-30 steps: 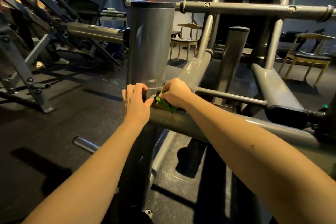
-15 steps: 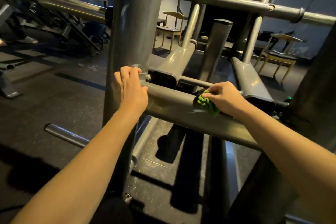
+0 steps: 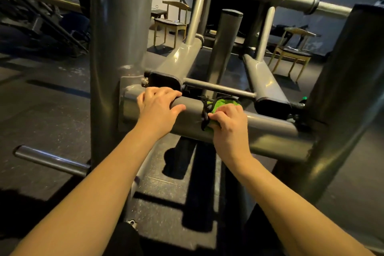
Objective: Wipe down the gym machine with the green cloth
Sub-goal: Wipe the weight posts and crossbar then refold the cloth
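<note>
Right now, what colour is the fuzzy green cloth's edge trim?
Black trim on the fuzzy green cloth; head view.

The machine (image 3: 120,27) is a grey painted steel frame with thick upright posts at left and right. A stout crossbar (image 3: 270,131) joins them, sloping slightly down to the right, and thinner rails and tubes stand behind it. The cloth (image 3: 225,103) is bright green and fuzzy. It lies bunched over the top of the crossbar near its middle, partly covered by the right hand (image 3: 228,124) gripping it. A black strip along its left edge may be a hem or a strap.
</note>
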